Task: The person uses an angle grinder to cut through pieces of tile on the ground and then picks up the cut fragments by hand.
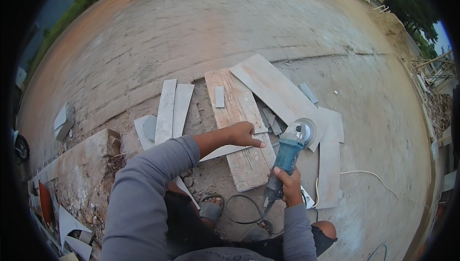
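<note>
My right hand [289, 184] is wrapped round the body of a blue-green angle grinder [289, 151]. Its pale disc [310, 134] points up and away, just above a large tile. Over a wooden plank [247, 167], my left hand [247, 134] is closed on a narrow strip of pale tile [218, 152], whose end shows beside the thumb. The strip lies across the plank, and my fingers hide part of it. A small rectangular tile offcut [219, 96] rests farther up the plank. The grinder's cord [230, 216] loops near my sandalled feet.
A long, wide tile [273, 86] slants across the plank's far right, with another long tile [329, 165] beside it. Two tile strips [167, 110] lie to the left. A broken masonry block [88, 170] stands at left; a white cable [373, 174] runs over the paving at right.
</note>
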Demonstrator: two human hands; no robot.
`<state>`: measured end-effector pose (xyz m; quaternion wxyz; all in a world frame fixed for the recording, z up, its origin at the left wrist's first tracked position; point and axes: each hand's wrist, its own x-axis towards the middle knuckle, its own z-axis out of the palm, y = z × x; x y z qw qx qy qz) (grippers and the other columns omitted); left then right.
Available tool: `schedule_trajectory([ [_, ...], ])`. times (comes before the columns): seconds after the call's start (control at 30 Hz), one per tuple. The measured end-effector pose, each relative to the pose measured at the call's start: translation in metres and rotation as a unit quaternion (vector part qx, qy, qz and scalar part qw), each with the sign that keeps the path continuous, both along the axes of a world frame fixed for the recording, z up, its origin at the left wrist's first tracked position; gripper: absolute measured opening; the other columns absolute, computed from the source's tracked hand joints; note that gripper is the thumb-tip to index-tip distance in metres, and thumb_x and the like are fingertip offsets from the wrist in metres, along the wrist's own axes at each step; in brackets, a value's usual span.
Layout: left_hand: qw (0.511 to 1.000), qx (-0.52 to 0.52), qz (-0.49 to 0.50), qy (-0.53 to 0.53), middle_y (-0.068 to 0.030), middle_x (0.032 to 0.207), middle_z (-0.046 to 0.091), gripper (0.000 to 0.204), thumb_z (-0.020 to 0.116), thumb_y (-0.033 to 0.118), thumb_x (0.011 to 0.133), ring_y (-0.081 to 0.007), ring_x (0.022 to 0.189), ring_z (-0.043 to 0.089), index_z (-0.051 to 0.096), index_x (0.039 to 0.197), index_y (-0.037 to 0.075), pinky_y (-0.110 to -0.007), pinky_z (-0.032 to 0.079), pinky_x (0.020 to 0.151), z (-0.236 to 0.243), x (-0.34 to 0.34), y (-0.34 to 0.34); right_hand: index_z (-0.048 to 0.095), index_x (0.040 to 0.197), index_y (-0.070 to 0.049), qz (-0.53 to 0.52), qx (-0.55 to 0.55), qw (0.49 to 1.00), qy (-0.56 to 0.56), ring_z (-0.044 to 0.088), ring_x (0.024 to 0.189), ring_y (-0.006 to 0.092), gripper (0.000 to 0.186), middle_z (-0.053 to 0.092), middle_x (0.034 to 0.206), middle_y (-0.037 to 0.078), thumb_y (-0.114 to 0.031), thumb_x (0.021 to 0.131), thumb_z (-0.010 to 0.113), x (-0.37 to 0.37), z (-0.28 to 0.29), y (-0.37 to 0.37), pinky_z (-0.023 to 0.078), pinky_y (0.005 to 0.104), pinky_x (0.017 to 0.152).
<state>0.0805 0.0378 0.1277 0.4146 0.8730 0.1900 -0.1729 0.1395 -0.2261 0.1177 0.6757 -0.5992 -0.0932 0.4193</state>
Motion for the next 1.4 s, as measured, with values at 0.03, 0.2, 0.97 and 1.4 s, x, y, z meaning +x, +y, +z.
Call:
schedule_trajectory([
  [0.03, 0.995, 0.103, -0.012, 0.006, -0.0274, 0.104, 0.062, 0.084, 0.078, 0.059, 0.066, -0.0375, 0.100, 0.062, 0.057, 0.107, -0.012, -0.041, 0.049, 0.086, -0.012, -0.017, 0.023, 0.058, 0.103, 0.005, -0.003, 0.002, 1.000, 0.012, 0.067, 0.073, 0.0218, 0.039, 0.065, 0.086, 0.014, -0.021, 0.078, 0.073, 0.000, 0.003, -0.004, 0.056, 0.0326, 0.067],
  [0.2, 0.958, 0.244, -0.012, 0.153, -0.0279, 0.116, 0.057, 0.092, 0.086, 0.054, 0.057, -0.0400, 0.112, 0.057, 0.051, 0.118, -0.006, -0.045, 0.048, 0.091, -0.075, -0.125, 0.071, 0.059, 0.102, 0.007, 0.001, 0.018, 0.999, 0.040, 0.068, 0.075, 0.0227, 0.040, 0.066, 0.086, 0.015, -0.025, 0.081, 0.071, 0.000, 0.007, -0.021, 0.058, 0.0340, 0.069],
  [0.97, 0.921, 0.316, -0.223, 0.034, -0.0153, 0.083, 0.067, 0.023, 0.063, 0.010, 0.079, -0.0344, 0.084, 0.067, 0.059, 0.102, 0.007, -0.048, 0.051, 0.074, -0.030, -0.124, 0.057, 0.046, 0.125, 0.006, 0.069, 0.159, 0.953, 0.247, 0.068, 0.089, 0.0269, 0.057, 0.063, 0.104, 0.019, -0.034, 0.089, 0.066, -0.025, -0.015, -0.045, 0.059, 0.0389, 0.078],
  [1.4, 0.915, 0.338, -0.219, 0.020, -0.0136, 0.082, 0.066, 0.017, 0.062, 0.007, 0.079, -0.0338, 0.081, 0.067, 0.055, 0.095, 0.006, -0.045, 0.052, 0.069, -0.050, -0.127, 0.057, 0.048, 0.122, 0.008, 0.092, 0.145, 0.930, 0.326, 0.067, 0.092, 0.0293, 0.053, 0.062, 0.105, 0.021, -0.033, 0.091, 0.063, -0.034, -0.051, -0.043, 0.059, 0.0400, 0.080],
])
